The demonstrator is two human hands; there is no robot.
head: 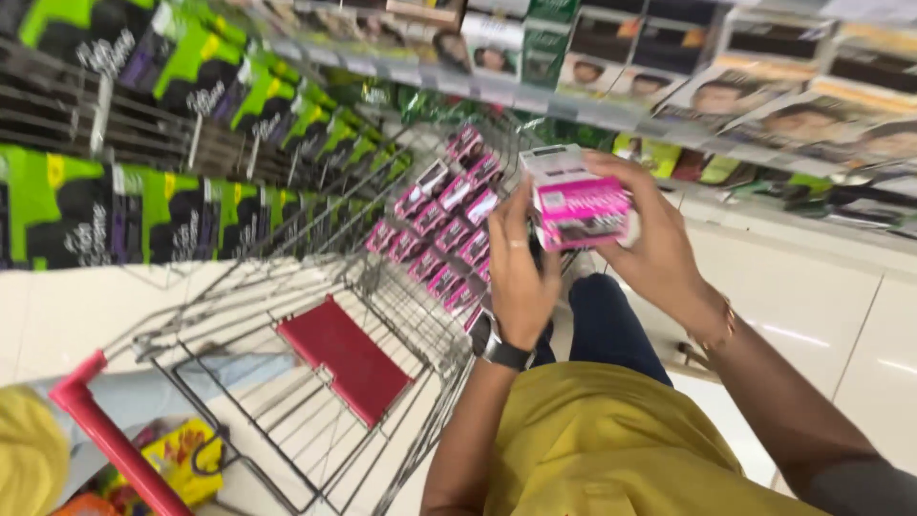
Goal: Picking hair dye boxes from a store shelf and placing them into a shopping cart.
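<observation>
**Pink box held between two hands above the trolley**

The person stands at a shop shelf, both hands raised in front of the chest. The right hand (pixel 659 244) wraps around a pink and white box (pixel 578 201), fingers curled over its top and far side, so its face tilts toward the person's eyes. The left hand (pixel 521 272), wearing a wristwatch (pixel 503 352), presses against the box's near edge, steadying it. Just beside and below, a wire trolley (pixel 315 382) with a red seat flap (pixel 355 361) carries rows of similar pink boxes (pixel 444 234), packed upright at its far end. Shelves of green packs (pixel 86 205) stand to the left.
</observation>
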